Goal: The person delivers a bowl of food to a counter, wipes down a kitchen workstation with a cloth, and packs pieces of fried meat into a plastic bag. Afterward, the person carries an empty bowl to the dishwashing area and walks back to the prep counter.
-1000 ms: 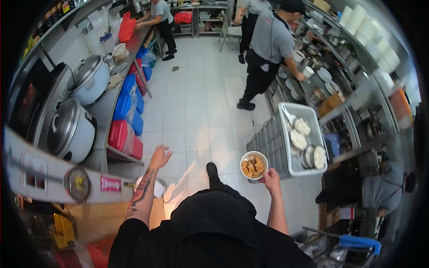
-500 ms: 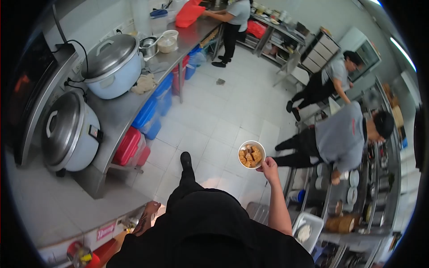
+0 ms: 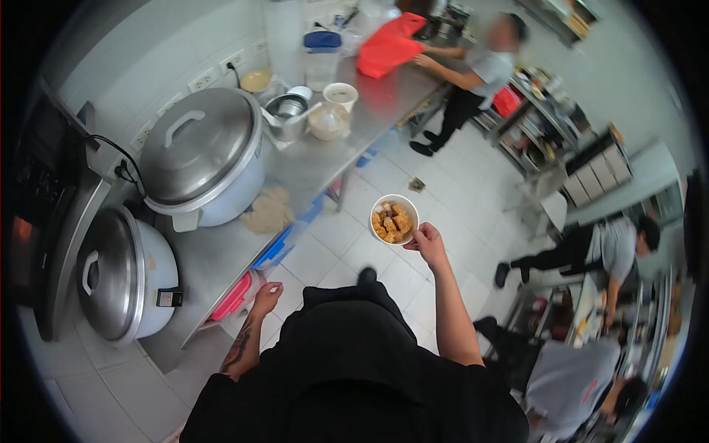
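Observation:
A white bowl (image 3: pixel 377 232) with browned, chunky pieces of food (image 3: pixel 393 223) is in my right hand (image 3: pixel 428 244), which pinches its rim from the lower right. The bowl is level enough that its contents show, and it is above the tiled floor. My left hand (image 3: pixel 268 297) hangs beside the steel counter (image 3: pixel 306 181), loosely curled and a little apart, with nothing visible in it.
Two large rice cookers (image 3: pixel 198 148) (image 3: pixel 111 273) stand at the left. Behind them are a metal pot (image 3: pixel 287 122), tubs (image 3: pixel 340 94) and a cloth (image 3: pixel 268 210). One person handles a red bag (image 3: pixel 389 46) at the counter; two others (image 3: pixel 620 247) (image 3: pixel 572 380) are at the right.
The view has turned towards the left counter, which now looks closer. The rack with the white tray has left view. My right hand still holds the bowl; my left hand shows more fully than half a second ago.

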### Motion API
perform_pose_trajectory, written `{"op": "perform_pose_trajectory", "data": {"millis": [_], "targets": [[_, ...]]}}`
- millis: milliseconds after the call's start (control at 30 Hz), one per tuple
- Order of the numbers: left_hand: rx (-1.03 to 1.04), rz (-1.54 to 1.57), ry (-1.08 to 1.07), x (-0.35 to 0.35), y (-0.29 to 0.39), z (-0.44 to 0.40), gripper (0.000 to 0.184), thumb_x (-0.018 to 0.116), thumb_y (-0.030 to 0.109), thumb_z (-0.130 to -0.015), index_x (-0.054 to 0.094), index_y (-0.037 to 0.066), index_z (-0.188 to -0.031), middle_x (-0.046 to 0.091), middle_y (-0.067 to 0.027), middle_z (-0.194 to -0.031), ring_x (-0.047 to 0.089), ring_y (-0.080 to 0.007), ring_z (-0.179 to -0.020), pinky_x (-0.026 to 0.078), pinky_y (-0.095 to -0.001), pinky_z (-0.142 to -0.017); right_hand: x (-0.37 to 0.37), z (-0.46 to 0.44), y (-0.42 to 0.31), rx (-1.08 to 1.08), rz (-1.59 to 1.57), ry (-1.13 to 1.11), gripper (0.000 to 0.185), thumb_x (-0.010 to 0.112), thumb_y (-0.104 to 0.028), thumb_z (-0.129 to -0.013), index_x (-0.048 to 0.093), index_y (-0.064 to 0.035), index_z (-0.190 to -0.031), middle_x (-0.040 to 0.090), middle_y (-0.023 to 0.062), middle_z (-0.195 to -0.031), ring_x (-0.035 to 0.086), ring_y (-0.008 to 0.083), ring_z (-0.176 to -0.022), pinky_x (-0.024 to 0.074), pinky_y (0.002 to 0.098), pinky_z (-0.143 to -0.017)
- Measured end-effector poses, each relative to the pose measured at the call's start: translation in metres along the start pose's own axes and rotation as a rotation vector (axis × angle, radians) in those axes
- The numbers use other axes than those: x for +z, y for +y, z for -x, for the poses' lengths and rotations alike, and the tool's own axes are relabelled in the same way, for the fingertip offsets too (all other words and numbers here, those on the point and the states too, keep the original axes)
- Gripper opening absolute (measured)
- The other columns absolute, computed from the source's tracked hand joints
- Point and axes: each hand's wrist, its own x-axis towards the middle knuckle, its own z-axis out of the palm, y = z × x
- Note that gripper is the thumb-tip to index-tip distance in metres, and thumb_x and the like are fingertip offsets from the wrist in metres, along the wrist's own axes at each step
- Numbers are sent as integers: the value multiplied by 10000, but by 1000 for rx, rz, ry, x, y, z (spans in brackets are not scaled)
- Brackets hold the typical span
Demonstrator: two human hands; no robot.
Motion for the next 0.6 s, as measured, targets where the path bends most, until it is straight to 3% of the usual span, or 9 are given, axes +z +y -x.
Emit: {"op": "perform_pose_trajectory", "data": {"millis": [133,200,267,300,367,400,467,567,600], "targets": [[-76,-72,254,8,-22,-12,335,638,294,-893,670,29,-1094,667,-169,-1097,630,-278,-1044,464,-332,-935,4,-138,-21,-40,35,-135,122,515,-112,-930,498,2,-888,606,94,-795,658,175,-704,611,339,-685],[-239,-33,427,37,-98,-2,271,582,274,-919,694,40,-997,688,-169,-1012,655,-305,-978,505,-374,-871,-1,-201,-29,-40,31,-199,122,513,-109,-929,496,3,-885,605,95,-793,655,174,-695,612,344,-682],[-226,-1004,12,60,-115,39,272,518,257,-942,696,57,-896,696,-162,-895,676,-329,-840,536,-444,-743,-9,-263,-34,-63,27,-230,124,511,-104,-927,491,12,-885,608,108,-794,657,180,-679,614,355,-674],[-208,-1001,-17,74,-132,57,275,500,236,-930,686,67,-819,689,-160,-826,671,-343,-730,528,-493,-635,-13,-297,-37,-22,39,-223,124,511,-104,-927,491,12,-885,608,108,-794,657,180,-679,614,355,-674],[-331,-1014,-253,117,-128,97,208,535,171,-894,643,66,-1037,683,-168,-832,672,-334,-753,529,-493,-618,-19,-355,-47,-31,75,-241,131,516,-105,-925,493,21,-895,615,121,-800,662,191,-673,615,358,-671],[-384,-931,-364,135,-102,108,288,549,159,-874,591,69,-1144,682,-152,-843,671,-330,-796,531,-485,-643,-27,-384,-48,-36,63,-250,142,523,-111,-929,499,27,-905,627,136,-809,676,207,-690,615,358,-667],[-461,-629,-196,187,-94,134,259,571,169,-844,628,45,-1064,681,-159,-873,665,-329,-877,527,-476,-711,-40,-429,-62,-30,70,-268,143,527,-113,-931,502,26,-911,632,139,-810,683,217,-698,614,357,-664],[-209,-575,36,248,-61,146,243,570,205,-860,664,51,-1022,685,-172,-949,656,-321,-957,516,-443,-821,-56,-500,-57,-20,57,-263,144,533,-115,-935,506,25,-921,643,148,-812,703,249,-726,614,361,-658],[-754,156,392,273,-28,139,260,546,251,-894,690,57,-989,676,-192,-1021,638,-315,-1020,499,-414,-884,-60,-525,-54,-40,38,-256,141,538,-117,-934,506,19,-914,643,145,-800,706,263,-729,614,367,-659]]}}
